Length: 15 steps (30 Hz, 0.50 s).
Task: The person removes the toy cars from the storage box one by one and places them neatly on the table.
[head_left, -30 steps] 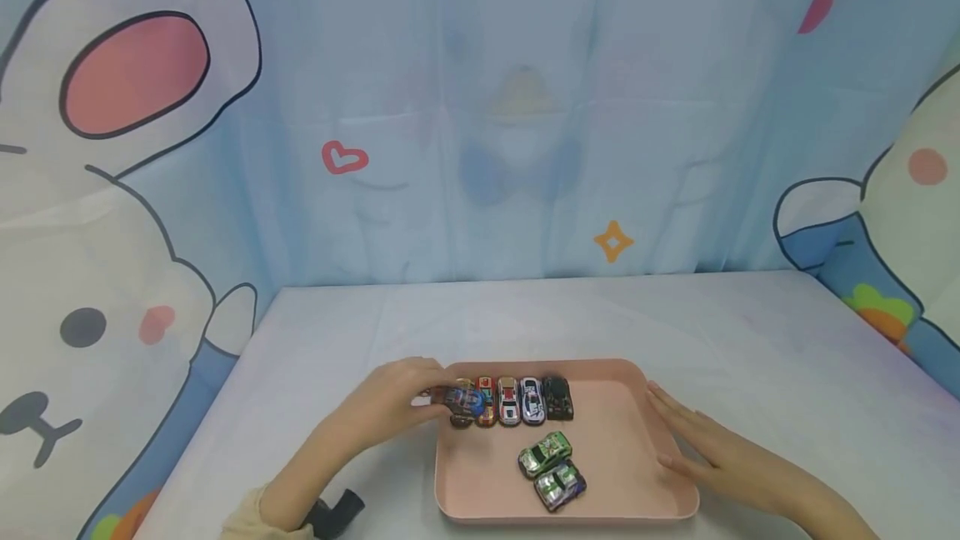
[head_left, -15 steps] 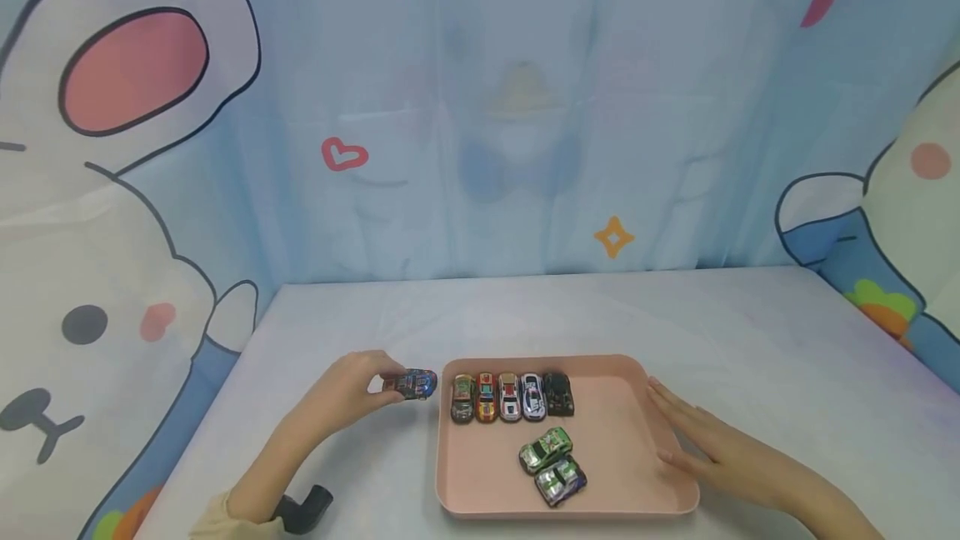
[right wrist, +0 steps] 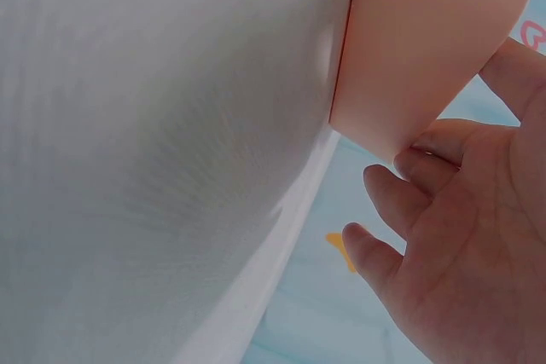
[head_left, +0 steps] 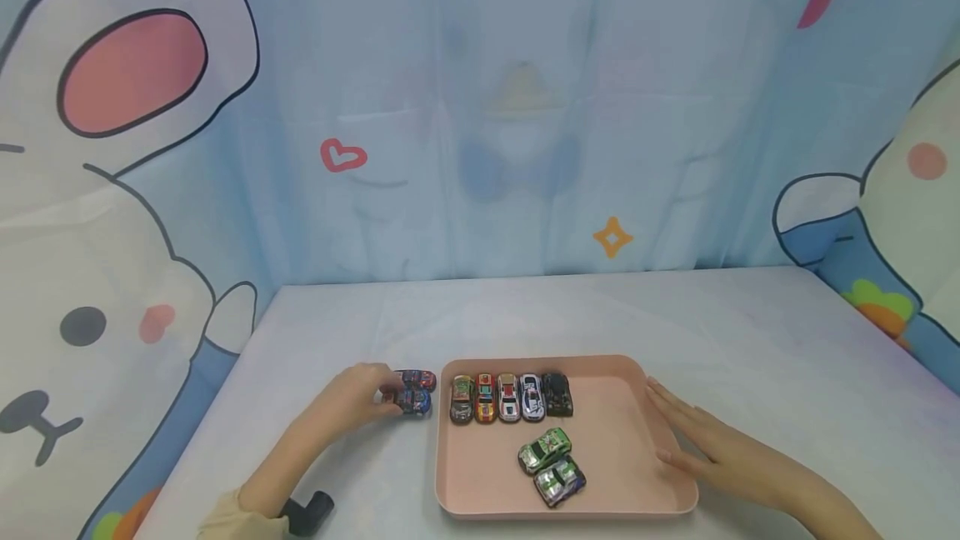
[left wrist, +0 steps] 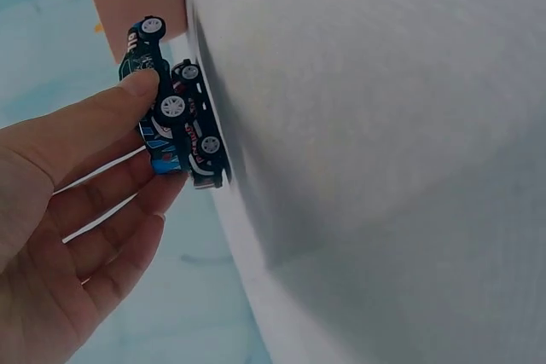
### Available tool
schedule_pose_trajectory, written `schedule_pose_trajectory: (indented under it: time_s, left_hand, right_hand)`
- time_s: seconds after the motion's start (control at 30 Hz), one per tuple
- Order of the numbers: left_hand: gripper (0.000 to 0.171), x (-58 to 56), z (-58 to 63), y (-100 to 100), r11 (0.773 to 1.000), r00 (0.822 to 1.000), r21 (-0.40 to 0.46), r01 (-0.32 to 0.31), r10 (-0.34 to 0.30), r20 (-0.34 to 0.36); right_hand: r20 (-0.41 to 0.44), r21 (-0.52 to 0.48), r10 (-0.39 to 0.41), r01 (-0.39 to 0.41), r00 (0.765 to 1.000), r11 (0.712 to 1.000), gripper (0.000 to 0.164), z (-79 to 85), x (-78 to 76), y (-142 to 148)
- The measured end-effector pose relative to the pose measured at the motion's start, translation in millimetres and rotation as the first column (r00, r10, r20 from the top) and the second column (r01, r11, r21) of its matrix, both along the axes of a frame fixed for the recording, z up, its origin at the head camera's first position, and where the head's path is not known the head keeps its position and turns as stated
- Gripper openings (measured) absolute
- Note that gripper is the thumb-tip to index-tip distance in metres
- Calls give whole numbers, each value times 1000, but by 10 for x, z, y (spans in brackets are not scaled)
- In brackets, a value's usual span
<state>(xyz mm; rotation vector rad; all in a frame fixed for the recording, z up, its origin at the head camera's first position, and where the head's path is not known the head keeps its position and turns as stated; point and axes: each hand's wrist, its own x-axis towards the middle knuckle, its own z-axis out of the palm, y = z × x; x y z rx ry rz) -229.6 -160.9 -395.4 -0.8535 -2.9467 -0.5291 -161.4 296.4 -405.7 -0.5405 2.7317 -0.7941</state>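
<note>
Blue toy car (head_left: pixel 417 401): on the left side of the tray (head_left: pixel 622 440), outside it, in the grip of the left hand (head_left: pixel 360 390). Next to a red-and-blue toy car (head_left: pixel 417 377) on the table (head_left: pixel 360 315). Couldn't tell if the two touched, or if the held one's wheels were on the cloth.

Handling, my read: light, rigid, smooth shell, so a bit slippery; wheels probably rolled freely. Not very fragile. Best hold was the body sides, clear of the wheels.

Left fingers: narrow pinch, thumb on the near side, forefinger mostly hidden behind the car. Other fingers loosely bent, held nothing.

Right hand (head_left: pixel 697 440): no grip. Fingers lay relaxed, fairly straight, against the outside of the tray's right wall; looked like a light steadying touch.

Inside the tray: row of five cars (head_left: pixel 508 397) side by side along the far wall, near the left corner. Green car (head_left: pixel 545 450) and silver-green car (head_left: pixel 560 482) sat askew, nearer the wearer.

Printed curtain (head_left: pixel 487 215) behind.
</note>
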Motion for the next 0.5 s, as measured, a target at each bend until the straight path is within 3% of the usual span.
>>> schedule_pose_trajectory:
  time_s: [0.5]
  left_hand:
    - [25,-28,-90,34,997,999,-64,-34,35,10]
  right_hand:
    - [13,8,-18,18,1000,1000,80,5,3,-11]
